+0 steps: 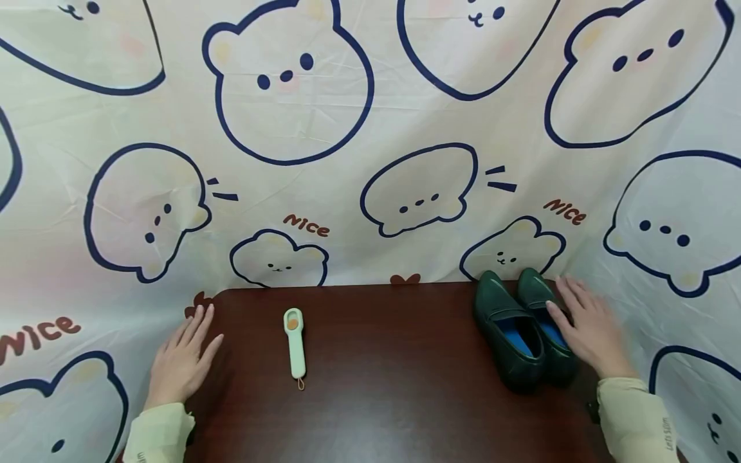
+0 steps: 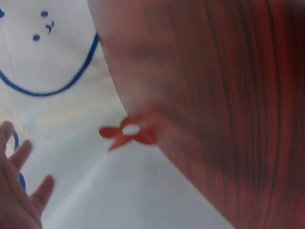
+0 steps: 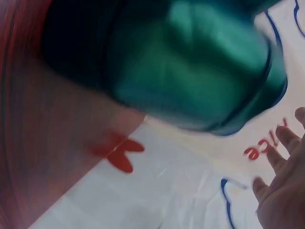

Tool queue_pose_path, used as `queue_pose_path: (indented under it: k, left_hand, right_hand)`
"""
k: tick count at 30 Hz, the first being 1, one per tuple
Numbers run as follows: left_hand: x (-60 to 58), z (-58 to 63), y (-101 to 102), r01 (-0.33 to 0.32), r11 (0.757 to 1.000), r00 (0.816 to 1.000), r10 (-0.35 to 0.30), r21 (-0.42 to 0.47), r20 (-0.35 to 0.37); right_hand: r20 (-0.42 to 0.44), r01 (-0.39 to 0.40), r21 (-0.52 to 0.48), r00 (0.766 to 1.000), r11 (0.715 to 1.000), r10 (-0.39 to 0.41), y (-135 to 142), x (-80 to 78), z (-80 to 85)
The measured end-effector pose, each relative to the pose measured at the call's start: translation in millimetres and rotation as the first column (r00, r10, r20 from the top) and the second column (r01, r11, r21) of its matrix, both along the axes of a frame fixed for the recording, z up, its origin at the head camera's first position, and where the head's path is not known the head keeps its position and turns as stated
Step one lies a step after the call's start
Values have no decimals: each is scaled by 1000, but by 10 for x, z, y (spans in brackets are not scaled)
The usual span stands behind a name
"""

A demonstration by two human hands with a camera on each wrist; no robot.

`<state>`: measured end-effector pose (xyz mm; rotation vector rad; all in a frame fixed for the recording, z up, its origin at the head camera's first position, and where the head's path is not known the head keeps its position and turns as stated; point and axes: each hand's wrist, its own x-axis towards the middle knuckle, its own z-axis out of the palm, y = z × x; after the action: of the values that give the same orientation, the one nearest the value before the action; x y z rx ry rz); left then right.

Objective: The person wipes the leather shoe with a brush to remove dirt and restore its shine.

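Note:
On the right of the table stands a pair of dark green loafers with blue insoles, the left shoe (image 1: 502,331) and the right shoe (image 1: 570,370) side by side, toes toward the back edge. My right hand (image 1: 596,331) is beside the right shoe with its fingers spread; whether it touches the shoe I cannot tell. One green shoe (image 3: 190,67) looms blurred in the right wrist view. My left hand (image 1: 182,360) is at the table's left edge, fingers extended, holding nothing. Nearest to it lies a pale green handheld device (image 1: 296,347) with an orange-brown button and a cord loop.
The dark brown wooden table (image 1: 376,373) has its back edge against a white cloth (image 1: 347,193) printed with blue-outlined bears. This cloth also hangs down along both sides of the table.

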<state>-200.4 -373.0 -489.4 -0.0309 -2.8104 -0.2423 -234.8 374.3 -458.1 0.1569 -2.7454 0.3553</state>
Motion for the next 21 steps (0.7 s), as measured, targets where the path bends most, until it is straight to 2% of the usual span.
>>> queue_pose_path:
  k: [4, 7, 9, 12, 14, 18, 21]
  left_hand:
    - [-67, -37, 209, 22, 1000, 999, -22, 14, 33]
    - [-124, -68, 392, 59, 997, 993, -64, 49, 100]
    - [-152, -79, 524, 72, 994, 982, -84, 78, 172]
    - [-181, -84, 727, 70, 990, 955, -101, 120, 278]
    - [-195, -87, 857, 69, 987, 939, -113, 144, 324]
    - [-233, -104, 1076, 69, 983, 919, -130, 172, 373]
    - [-255, -133, 1176, 47, 985, 903, -114, 168, 414]
  right_hand:
    - [-42, -39, -8, 998, 999, 39, -205, 8, -34]
    - [-74, -75, -10, 995, 997, 74, -366, 31, -71]
    - [-93, -100, -16, 991, 995, 98, -472, 51, -94]
    - [-97, -132, -8, 987, 991, 131, -611, 79, -136]
    - [-59, -144, -5, 988, 990, 143, -678, 86, -163]
    - [70, -153, 16, 986, 988, 152, -744, 59, -234]
    - [141, -156, 24, 978, 987, 151, -780, 47, -279]
